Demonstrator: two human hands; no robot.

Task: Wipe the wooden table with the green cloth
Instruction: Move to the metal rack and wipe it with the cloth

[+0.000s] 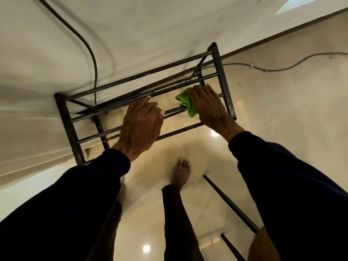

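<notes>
The wiping step looks to be under way. The right hand (206,104) presses a crumpled green cloth (185,102) onto a middle bar of the dark open bar frame (65,117), which stands against the white wall (131,25). The cloth sits near the frame's right end, and the fingers lie together, curved over cloth and bar. The left hand (141,125) rests on the nearer bars, its fingers slightly apart and nearly straight. No wooden top shows. Next, the cloth probably needs sliding left along the bar under steady pressure.
</notes>
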